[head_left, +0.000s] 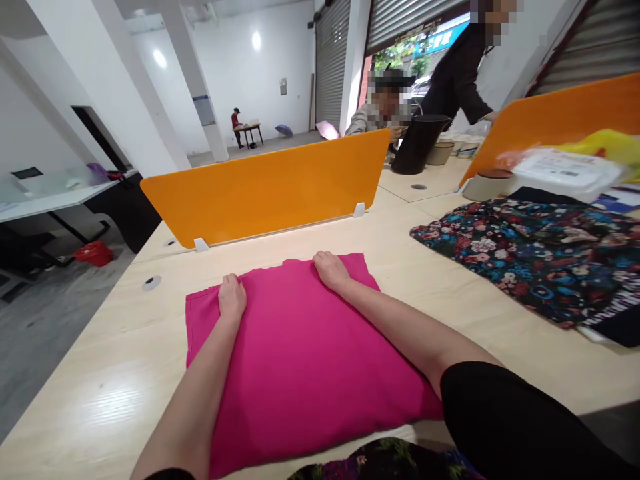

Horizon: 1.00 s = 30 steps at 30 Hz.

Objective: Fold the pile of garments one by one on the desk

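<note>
Hands lie flat on a bright pink cloth (300, 353), both palms down with fingers together and pressed against the fabric near its far edge, neither one gripping or pinching anything. The left hand (232, 296) sits close to the far left corner, and the right hand (331, 269) rests near the middle of that far edge, a little farther out, so the two are apart with a stretch of smooth cloth between them. The cloth looks folded into a rough square and lies straight ahead of the person on the pale wooden surface (90, 400), running back under both forearms to the near edge; its sides are close to equal, with the wider span going left to right. The left hand is nearer the free left side, while the right forearm crosses the cloth diagonally from the lower right. Just beyond the fingertips stands an orange divider (265, 187), upright along the surface and apart from the cloth. To the right, well clear of the pink cloth, lies a dark flowered cloth (530, 260), with a white packet (565, 172) behind it. Past the divider a seated person (373, 113) and a standing person (457, 73) are at another surface beside a black bin (417, 143).
</note>
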Motion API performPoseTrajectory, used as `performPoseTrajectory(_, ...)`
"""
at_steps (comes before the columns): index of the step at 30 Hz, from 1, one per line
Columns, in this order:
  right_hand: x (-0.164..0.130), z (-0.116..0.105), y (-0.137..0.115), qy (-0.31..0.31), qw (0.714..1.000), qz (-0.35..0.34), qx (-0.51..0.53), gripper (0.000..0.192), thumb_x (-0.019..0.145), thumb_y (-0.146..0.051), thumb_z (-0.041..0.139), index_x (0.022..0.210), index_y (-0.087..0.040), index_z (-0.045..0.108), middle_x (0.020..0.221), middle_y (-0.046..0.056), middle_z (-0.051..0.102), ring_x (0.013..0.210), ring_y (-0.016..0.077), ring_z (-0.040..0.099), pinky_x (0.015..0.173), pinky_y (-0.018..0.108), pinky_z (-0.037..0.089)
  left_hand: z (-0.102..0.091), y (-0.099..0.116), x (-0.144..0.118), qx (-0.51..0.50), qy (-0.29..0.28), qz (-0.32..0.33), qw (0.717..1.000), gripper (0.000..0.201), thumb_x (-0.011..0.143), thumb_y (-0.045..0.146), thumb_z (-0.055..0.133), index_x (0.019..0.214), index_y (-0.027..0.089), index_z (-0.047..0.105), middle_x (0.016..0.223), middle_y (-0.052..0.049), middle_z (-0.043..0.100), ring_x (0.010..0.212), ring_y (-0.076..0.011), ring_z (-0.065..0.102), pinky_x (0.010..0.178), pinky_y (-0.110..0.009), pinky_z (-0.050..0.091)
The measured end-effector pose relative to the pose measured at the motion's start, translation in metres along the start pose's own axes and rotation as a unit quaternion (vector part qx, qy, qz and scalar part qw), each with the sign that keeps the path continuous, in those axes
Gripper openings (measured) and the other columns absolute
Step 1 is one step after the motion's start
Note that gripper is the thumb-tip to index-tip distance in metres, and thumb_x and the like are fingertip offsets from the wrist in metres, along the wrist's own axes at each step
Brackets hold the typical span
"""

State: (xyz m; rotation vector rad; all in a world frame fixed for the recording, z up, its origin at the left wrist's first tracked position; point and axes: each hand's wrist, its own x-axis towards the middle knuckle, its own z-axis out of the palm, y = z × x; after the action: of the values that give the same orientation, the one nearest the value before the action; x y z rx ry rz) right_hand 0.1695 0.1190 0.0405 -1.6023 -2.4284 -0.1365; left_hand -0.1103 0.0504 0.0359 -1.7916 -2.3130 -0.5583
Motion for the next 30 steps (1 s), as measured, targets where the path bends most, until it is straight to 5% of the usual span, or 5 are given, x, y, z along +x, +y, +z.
performPoseTrajectory(9,-0.05,0.005,-0.006,-0.059,0.984,-0.148,0.082,0.058,0.094,-0.058,0.031,0.144,-0.03,0.036,0.153,0.006,0.031,0.141,0.0319,0.019,0.11,0.062,0.01,-0.008,-0.018,-0.024,0.022,-0.066,0.129,0.989,0.039,0.089,0.035,0.043,0.122,0.017,0.055,0.141,-0.013,0.046,0.132,-0.0295,0.038,0.107,-0.048,0.033)
performPoseTrajectory(14,-0.048,0.017,0.015,-0.104,0.984,-0.123,0.083,0.061,0.093,-0.06,0.028,0.146,-0.031,0.033,0.154,0.003,0.028,0.142,0.0307,0.019,0.112,0.059,0.01,-0.022,-0.076,-0.034,0.105,-0.174,0.069,0.977,0.054,0.095,0.045,0.022,0.145,0.029,0.032,0.156,-0.004,0.024,0.142,-0.0327,0.019,0.107,-0.065,0.022)
performPoseTrajectory(19,-0.037,0.017,0.049,-0.093,0.994,-0.024,0.061,0.058,0.095,-0.055,0.026,0.145,-0.029,0.035,0.155,0.005,0.026,0.142,0.0294,0.019,0.109,0.062,0.014,-0.04,-0.091,-0.035,0.159,-0.128,0.003,0.979,0.054,0.095,0.039,0.019,0.144,0.022,0.036,0.155,-0.01,0.027,0.141,-0.0329,0.022,0.105,-0.065,0.024)
performPoseTrajectory(26,-0.065,0.002,0.057,-0.051,0.998,-0.004,0.04,0.059,0.094,-0.059,0.029,0.144,-0.03,0.037,0.154,0.006,0.029,0.142,0.0305,0.018,0.11,0.061,0.012,-0.039,-0.094,-0.08,0.095,-0.116,0.198,0.969,0.055,0.09,0.042,0.03,0.142,0.028,0.04,0.152,-0.005,0.035,0.142,-0.0311,0.019,0.109,-0.057,0.024)
performPoseTrajectory(30,-0.072,0.005,0.058,-0.074,0.995,-0.011,0.06,0.059,0.093,-0.058,0.033,0.144,-0.029,0.038,0.153,0.006,0.03,0.141,0.0295,0.023,0.111,0.057,0.019,-0.021,-0.108,-0.089,0.096,-0.137,0.161,0.973,0.055,0.089,0.039,0.028,0.141,0.027,0.041,0.151,-0.006,0.035,0.14,-0.0333,0.024,0.105,-0.059,0.029)
